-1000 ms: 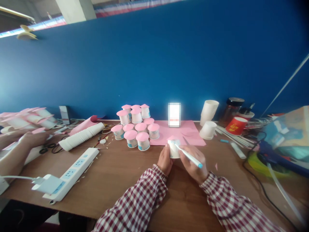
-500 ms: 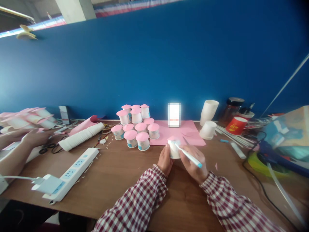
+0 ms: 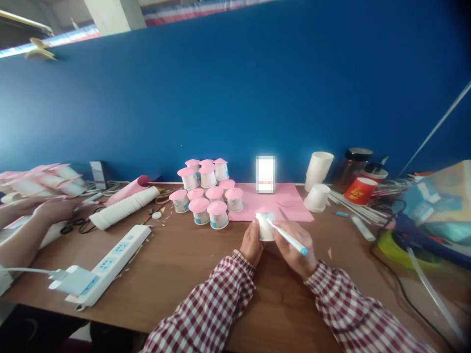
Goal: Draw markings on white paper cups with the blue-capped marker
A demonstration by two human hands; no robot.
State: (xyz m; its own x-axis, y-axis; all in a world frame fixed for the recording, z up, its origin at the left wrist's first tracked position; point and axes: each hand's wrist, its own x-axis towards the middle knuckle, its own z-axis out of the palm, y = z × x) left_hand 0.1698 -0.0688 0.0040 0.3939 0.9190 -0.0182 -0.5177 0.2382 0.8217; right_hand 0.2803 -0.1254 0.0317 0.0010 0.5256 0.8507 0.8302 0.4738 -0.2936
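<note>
Left hand [image 3: 251,243]: fingers curled round the left side of a small white cup [image 3: 265,226] with a pink top, gripping it. The cup sits upright on the counter [image 3: 184,264], at the near edge of the pink sheet [image 3: 246,208].

Right hand [image 3: 294,250]: closed in a writing pinch on a white pen [image 3: 289,238], blue end towards the wrist. The tip looks to be touching the cup's right wall, but the view is too soft to be sure.

Surroundings:
- Cup cluster [image 3: 206,196], pink-topped and two tiers high, is just left of the held cup and beyond it. Near it, not touching.
- Phone [image 3: 265,174] stands against the blue wall [image 3: 235,98], straight behind the cup, on the far edge of the pink sheet.
- White cup stack [image 3: 318,169] leans at back right, with one upturned white cup [image 3: 317,197] in front of it.
- Red cup [image 3: 360,191] and dark jar [image 3: 355,164] are further right, with sticks lying beside them.
- Far right: black cable [image 3: 397,279] loops over the counter next to a blurred pile of blue and yellow stuff.
- A pink scrap [image 3: 329,253] lies just right of the right hand.
- Left: power strip [image 3: 110,260] with a plug in it, and a sleeve of nested cups [image 3: 125,207] on its side. Both are well apart from the hands.
- Far left: a co-worker's hand [image 3: 55,208] rests by more pink-topped cups.

Nothing sits between the hands and the cup.
</note>
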